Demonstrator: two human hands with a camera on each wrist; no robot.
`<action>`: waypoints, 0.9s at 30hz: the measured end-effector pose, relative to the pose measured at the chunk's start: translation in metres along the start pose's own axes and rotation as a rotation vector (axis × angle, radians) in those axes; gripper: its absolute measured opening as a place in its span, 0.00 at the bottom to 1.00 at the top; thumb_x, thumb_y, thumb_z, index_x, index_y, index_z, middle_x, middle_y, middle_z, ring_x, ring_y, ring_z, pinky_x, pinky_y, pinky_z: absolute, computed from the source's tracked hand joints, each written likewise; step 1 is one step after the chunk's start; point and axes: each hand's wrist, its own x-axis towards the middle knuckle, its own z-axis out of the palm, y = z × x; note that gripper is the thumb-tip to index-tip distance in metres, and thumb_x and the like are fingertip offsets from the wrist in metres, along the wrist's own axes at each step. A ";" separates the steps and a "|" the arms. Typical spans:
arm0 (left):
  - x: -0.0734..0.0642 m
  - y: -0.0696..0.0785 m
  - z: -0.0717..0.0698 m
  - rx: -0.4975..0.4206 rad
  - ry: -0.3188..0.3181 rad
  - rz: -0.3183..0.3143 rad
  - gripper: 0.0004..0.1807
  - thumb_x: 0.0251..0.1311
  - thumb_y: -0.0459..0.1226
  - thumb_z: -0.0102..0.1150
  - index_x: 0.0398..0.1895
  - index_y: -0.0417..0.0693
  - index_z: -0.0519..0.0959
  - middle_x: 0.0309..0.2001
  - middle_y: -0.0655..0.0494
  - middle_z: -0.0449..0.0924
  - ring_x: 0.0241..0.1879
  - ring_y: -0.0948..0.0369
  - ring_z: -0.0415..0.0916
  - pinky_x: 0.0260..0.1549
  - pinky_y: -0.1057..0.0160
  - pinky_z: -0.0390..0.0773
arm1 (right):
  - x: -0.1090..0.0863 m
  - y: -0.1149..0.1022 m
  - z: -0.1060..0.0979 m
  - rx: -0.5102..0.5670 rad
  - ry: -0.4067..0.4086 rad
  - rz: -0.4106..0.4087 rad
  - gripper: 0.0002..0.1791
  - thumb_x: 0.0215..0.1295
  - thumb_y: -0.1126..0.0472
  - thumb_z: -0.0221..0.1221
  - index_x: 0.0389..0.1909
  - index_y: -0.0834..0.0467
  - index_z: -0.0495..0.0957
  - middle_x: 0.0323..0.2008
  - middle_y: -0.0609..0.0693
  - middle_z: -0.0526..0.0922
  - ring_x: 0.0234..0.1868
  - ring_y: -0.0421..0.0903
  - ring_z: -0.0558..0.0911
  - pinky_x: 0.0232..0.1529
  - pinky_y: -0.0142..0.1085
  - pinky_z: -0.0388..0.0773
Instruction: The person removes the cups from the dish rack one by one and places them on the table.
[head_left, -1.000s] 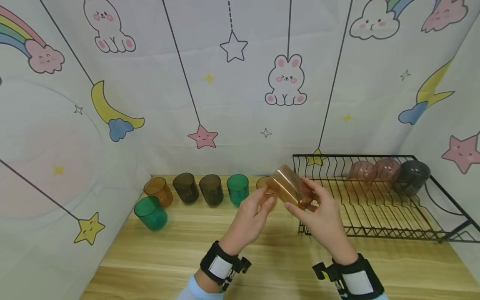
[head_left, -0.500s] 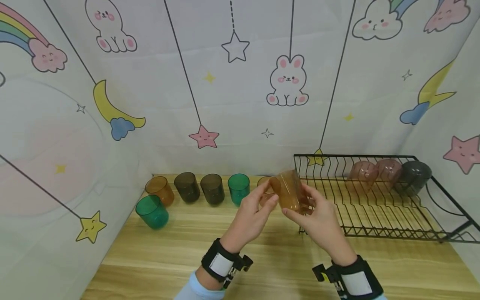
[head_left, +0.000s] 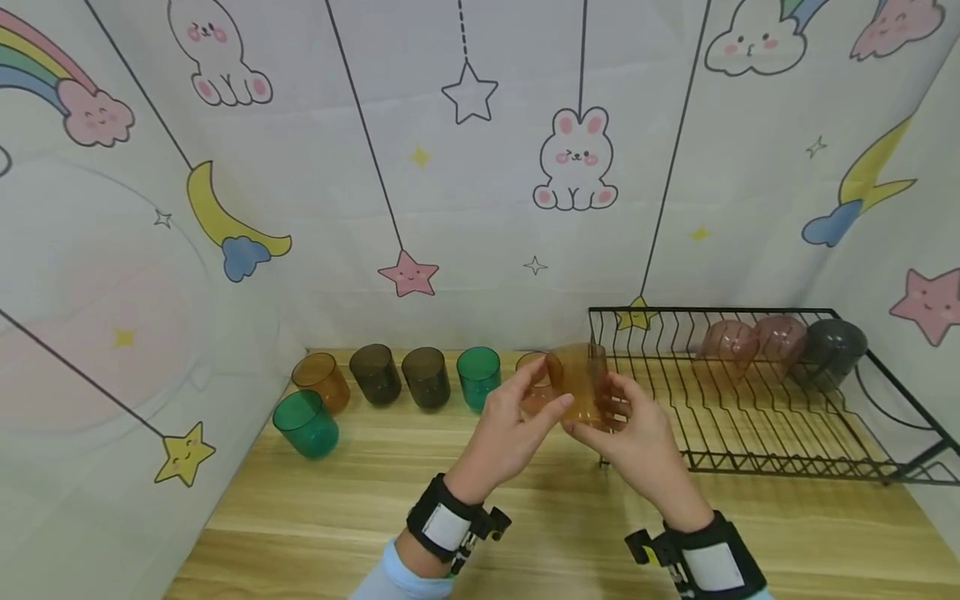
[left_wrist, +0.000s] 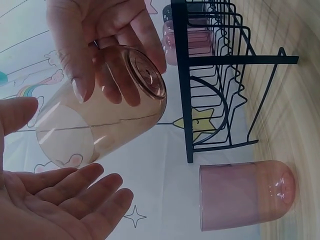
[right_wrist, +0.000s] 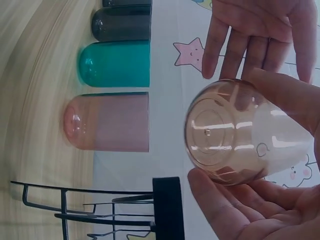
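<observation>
While the bench (head_left: pixel 337 533) carries the black rack (head_left: pixel 712 310), the right hand (head_left: pixel 641 433) and left hand (head_left: pixel 498 433) flank the pale amber glass (head_left: pixel 579 379), aloft near the rack: right fingers clamped around its base end, left fingers apart about the rim, contact unclear. Turning it well likely wants a light, steady grip. In the head view, it slants less than a second ago.

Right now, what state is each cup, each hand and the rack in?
Held amber cup: in midair, tilted
Right hand: gripping near its base
Left hand: open beside the cup's mouth; contact unclear
Pink table cup: upright
Rear teal cup: upright
Front teal cup: upright
Two brown cups: upright
Other amber cup: upright
Wire rack: partly filled
Two pink rack cups: upside down
Grey rack cup: upside down
</observation>
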 end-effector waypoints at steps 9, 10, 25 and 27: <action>0.006 0.012 -0.005 -0.157 0.005 -0.130 0.42 0.51 0.62 0.59 0.69 0.68 0.55 0.65 0.64 0.65 0.64 0.67 0.64 0.60 0.57 0.70 | -0.003 -0.002 0.005 0.053 0.046 -0.020 0.51 0.40 0.42 0.73 0.65 0.54 0.61 0.58 0.48 0.72 0.58 0.50 0.75 0.52 0.40 0.78; 0.007 0.013 -0.005 -0.172 0.001 -0.139 0.43 0.51 0.61 0.60 0.69 0.67 0.55 0.65 0.64 0.65 0.64 0.68 0.64 0.61 0.57 0.69 | -0.003 -0.002 0.005 0.052 0.049 -0.019 0.51 0.40 0.42 0.73 0.65 0.54 0.61 0.58 0.48 0.72 0.57 0.50 0.75 0.52 0.40 0.78; 0.017 0.014 0.000 -0.240 -0.054 -0.201 0.45 0.50 0.59 0.63 0.70 0.59 0.55 0.64 0.58 0.67 0.62 0.63 0.67 0.60 0.58 0.70 | -0.005 0.005 0.014 0.091 0.026 0.022 0.52 0.39 0.42 0.73 0.66 0.53 0.60 0.63 0.50 0.68 0.58 0.48 0.75 0.52 0.41 0.78; 0.018 0.014 0.000 -0.242 -0.049 -0.198 0.44 0.51 0.58 0.63 0.69 0.59 0.57 0.62 0.60 0.68 0.61 0.63 0.68 0.59 0.58 0.70 | -0.005 0.005 0.015 0.096 0.028 0.015 0.52 0.39 0.43 0.73 0.66 0.54 0.60 0.63 0.50 0.67 0.58 0.48 0.75 0.52 0.41 0.78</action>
